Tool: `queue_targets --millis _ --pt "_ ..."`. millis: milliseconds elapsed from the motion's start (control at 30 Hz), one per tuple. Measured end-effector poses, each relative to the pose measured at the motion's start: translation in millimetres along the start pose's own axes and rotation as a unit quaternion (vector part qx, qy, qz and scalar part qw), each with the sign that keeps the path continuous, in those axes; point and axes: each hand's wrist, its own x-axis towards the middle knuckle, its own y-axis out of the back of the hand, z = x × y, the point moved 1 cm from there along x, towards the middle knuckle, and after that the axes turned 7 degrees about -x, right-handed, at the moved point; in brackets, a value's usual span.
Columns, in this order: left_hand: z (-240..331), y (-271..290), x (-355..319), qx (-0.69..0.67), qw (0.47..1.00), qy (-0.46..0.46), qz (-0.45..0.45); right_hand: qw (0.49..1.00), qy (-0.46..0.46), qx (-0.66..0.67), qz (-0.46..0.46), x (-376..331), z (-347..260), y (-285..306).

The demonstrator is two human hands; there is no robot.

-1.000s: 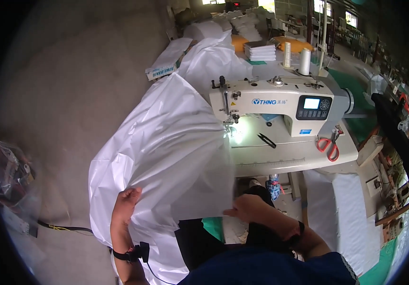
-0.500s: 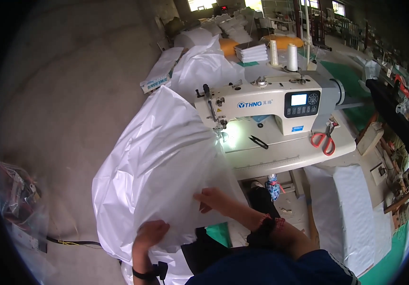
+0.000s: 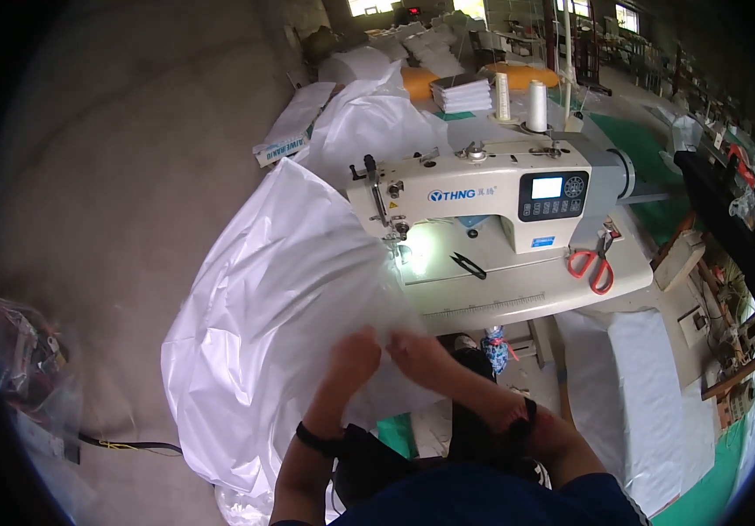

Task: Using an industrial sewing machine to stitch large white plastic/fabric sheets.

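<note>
A large white plastic-like sheet (image 3: 246, 324) drapes over the near left side of the sewing machine (image 3: 474, 188), with one part reaching up to the lit needle area. My left hand (image 3: 356, 353), slightly blurred, is closed on the thin, translucent part of this sheet. Just to its right, my right hand (image 3: 409, 352) pinches the same thin part, its fingers bent together. Both fists are close side by side below the machine bed's front edge. The exact fold between the fingers is hidden.
Black thread snips (image 3: 468, 265) and red-handled scissors (image 3: 591, 266) lie on the machine bed. A white thread cone (image 3: 537, 107) stands behind the machine. More white material (image 3: 630, 386) hangs at the right. A clear bag of items (image 3: 31, 351) sits at the far left.
My left hand has moved up and to the right, from the sheet's lower part to beside my right hand. My right hand has shifted slightly right and up.
</note>
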Motion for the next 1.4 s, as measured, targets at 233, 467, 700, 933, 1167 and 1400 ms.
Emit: queue_targets --millis 233,467,700,933,1167,1400 --pt "-16.9 20.0 1.0 -0.449 0.891 0.062 0.031 0.901 -0.241 0.360 0.022 56.5 21.7 -8.2" --pt "-4.6 24.1 1.9 -0.611 0.788 0.070 -0.005 0.848 -0.283 0.440 -0.078 10.7 18.7 -10.4" --pt "5.7 15.7 4.4 -0.573 0.817 0.062 0.017 0.988 -0.039 -0.114 0.092 39.8 6.9 13.8" --pt "8.3 14.7 -0.7 -0.619 0.781 0.078 -0.011 0.982 -0.030 -0.189 0.005 53.1 17.1 10.7" --pt "18.8 -14.8 23.0 -0.459 0.888 0.029 0.007 0.977 -0.023 -0.205 0.051 2.0 19.4 3.4" --pt "37.0 -25.7 22.7 -0.178 0.975 -0.085 0.099 0.966 -0.098 -0.156 0.183 -28.4 45.6 18.7"
